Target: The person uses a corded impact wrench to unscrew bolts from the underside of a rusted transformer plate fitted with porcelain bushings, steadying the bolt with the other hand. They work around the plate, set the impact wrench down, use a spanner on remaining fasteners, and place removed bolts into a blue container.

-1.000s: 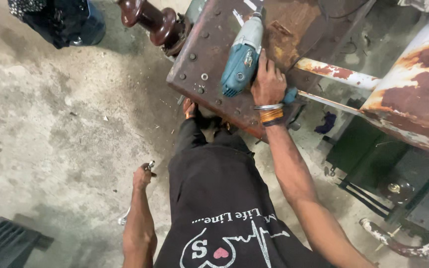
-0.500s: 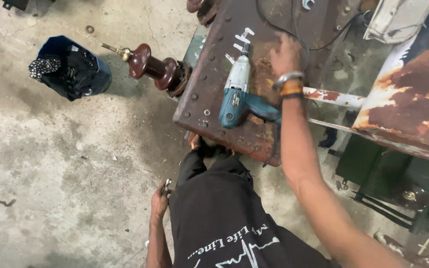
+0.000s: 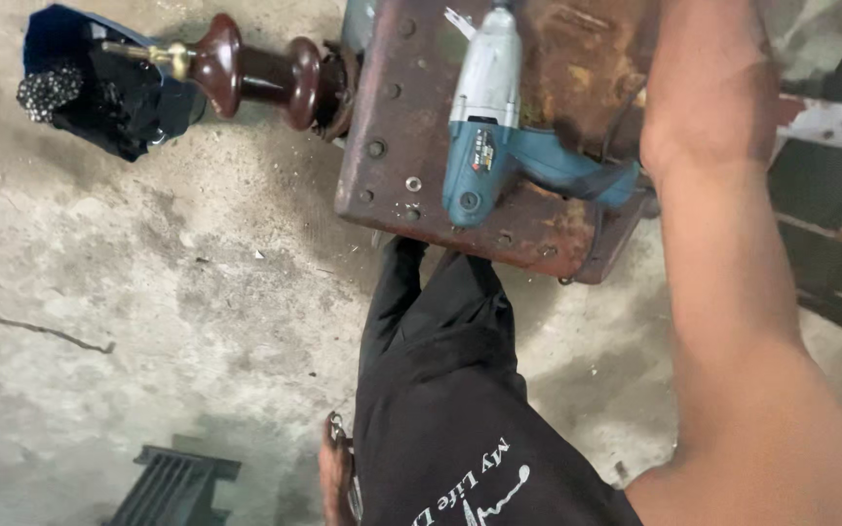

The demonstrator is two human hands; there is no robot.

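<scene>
A blue and grey power tool (image 3: 484, 127) lies on a rusty bolted metal plate (image 3: 392, 117) in front of me. My right forearm (image 3: 723, 244) reaches up past the tool's handle, and the hand itself is off the top edge. My left hand (image 3: 331, 472) hangs low beside my hip, half hidden by my black shirt. Its fingers are closed around a small metal part (image 3: 343, 443).
A dark brown ribbed insulator (image 3: 265, 73) with a brass tip sticks out left from the plate. A blue bucket (image 3: 60, 39) of dark items stands on the concrete floor at top left. A black grating (image 3: 172, 482) lies at the bottom; rusty painted bars (image 3: 830, 122) are at right.
The view has closed in on the plate and tool. My right hand left the tool's handle, moved up across the plate and went out of frame. My left hand stayed by my hip.
</scene>
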